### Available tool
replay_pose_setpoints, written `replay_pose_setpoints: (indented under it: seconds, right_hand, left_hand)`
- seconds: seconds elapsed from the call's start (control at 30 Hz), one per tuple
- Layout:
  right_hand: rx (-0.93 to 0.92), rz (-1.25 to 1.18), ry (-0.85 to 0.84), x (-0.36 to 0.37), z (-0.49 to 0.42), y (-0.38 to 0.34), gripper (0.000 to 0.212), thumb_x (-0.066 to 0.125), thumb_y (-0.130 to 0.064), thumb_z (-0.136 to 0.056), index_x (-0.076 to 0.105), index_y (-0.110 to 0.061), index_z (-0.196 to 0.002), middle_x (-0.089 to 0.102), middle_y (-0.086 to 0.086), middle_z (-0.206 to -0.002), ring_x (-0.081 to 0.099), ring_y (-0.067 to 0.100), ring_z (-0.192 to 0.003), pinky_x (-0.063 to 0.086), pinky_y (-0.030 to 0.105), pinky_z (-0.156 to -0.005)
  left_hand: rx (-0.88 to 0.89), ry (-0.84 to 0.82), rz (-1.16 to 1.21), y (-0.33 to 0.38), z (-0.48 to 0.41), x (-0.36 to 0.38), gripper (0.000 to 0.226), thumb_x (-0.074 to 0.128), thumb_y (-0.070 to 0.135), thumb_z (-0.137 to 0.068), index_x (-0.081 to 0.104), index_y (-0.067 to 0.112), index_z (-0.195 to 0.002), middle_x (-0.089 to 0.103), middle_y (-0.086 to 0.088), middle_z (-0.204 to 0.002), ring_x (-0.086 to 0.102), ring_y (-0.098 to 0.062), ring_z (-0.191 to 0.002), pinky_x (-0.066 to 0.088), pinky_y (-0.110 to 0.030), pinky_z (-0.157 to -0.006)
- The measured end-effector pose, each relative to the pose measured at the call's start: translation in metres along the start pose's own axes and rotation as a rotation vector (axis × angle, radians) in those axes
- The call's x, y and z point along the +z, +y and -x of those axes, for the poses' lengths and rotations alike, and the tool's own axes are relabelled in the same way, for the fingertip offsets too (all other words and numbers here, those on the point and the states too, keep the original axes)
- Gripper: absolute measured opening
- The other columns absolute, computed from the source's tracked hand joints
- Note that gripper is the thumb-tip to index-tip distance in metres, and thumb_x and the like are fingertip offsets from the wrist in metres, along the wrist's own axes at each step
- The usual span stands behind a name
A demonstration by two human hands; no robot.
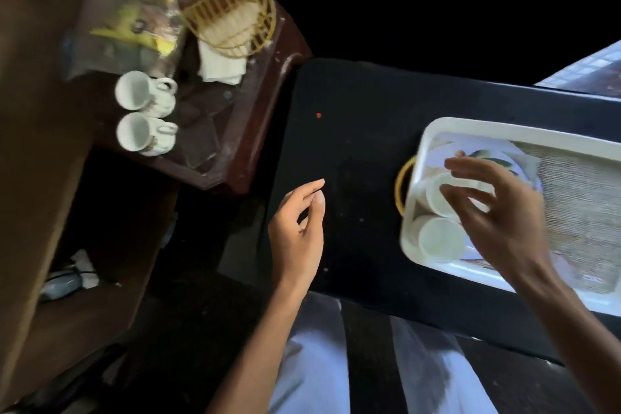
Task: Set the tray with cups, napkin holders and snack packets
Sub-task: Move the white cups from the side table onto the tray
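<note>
1. Tray [470, 126], white, yellow handle, right of frame on the black table [353, 144]. It holds two cups [437, 239] packed close at its left end.
2. Right hand [497, 212]: fingers spread and uncurled over the upper tray cup, gripping nothing. It is blurred, so contact cannot be told. Risk: a finger clips the rim and tips that cup into its neighbour.
3. Left hand [299, 228]: loosely curled and empty above the table, centre of frame.
4. Two more cups [134, 111], upper left on the brown side table [262, 131], lying on their sides. Risk: they roll when reached for, or knock together.
5. Napkin holder [232, 20], yellow, upper left, with loose napkins [218, 65] beneath it. Risk: the sheets slide out when it is lifted.
6. Snack packets [134, 20], heaped at far upper left. Risk: crowding the tray's left end leaves them little room.
</note>
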State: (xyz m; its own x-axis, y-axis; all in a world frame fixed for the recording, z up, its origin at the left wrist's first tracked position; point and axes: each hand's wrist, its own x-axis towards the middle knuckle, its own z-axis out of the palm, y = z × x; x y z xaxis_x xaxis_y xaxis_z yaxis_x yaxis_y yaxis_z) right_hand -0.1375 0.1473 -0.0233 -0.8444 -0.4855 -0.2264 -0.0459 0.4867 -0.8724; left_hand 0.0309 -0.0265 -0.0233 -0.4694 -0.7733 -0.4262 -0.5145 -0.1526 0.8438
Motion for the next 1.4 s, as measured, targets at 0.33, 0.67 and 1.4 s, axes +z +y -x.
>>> replay_pose_setpoints:
  seconds: [0.33, 0.67, 1.4]
  right_hand:
    - [-0.014, -0.045, -0.129, 0.163, -0.024, -0.099, 0.020, 0.068, -0.006, -0.091, 0.072, -0.012, -0.110, 0.072, -0.003, -0.102, 0.068, 0.004, -0.086, 0.051, 0.008, -0.076]
    - [-0.076, -0.025, -0.270, 0.313, -0.059, -0.162, 0.026, 0.063, -0.010, -0.094, 0.067, -0.011, -0.120, 0.071, -0.003, -0.113, 0.065, 0.003, -0.097, 0.053, 0.011, -0.080]
    - [-0.103, 0.040, -0.263, 0.340, -0.056, -0.153, 0.022, 0.068, -0.007, -0.090, 0.076, -0.013, -0.109, 0.076, -0.003, -0.098, 0.064, -0.010, -0.074, 0.050, 0.003, -0.072]
  left_hand:
    - [0.118, 0.456, -0.017, 0.003, -0.092, -0.167, 0.024, 0.057, 0.013, -0.101, 0.069, 0.021, -0.120, 0.073, 0.003, -0.118, 0.069, -0.007, -0.111, 0.059, -0.040, -0.096]
    - [0.038, 0.482, 0.041, -0.022, -0.162, -0.226, 0.030, 0.052, 0.016, -0.104, 0.064, 0.012, -0.131, 0.068, 0.000, -0.130, 0.063, -0.011, -0.124, 0.054, -0.045, -0.105]
    - [-0.072, 0.433, 0.311, -0.019, -0.145, -0.208, 0.031, 0.053, 0.032, -0.104, 0.074, 0.015, -0.120, 0.075, 0.015, -0.112, 0.069, 0.003, -0.108, 0.059, -0.035, -0.096]
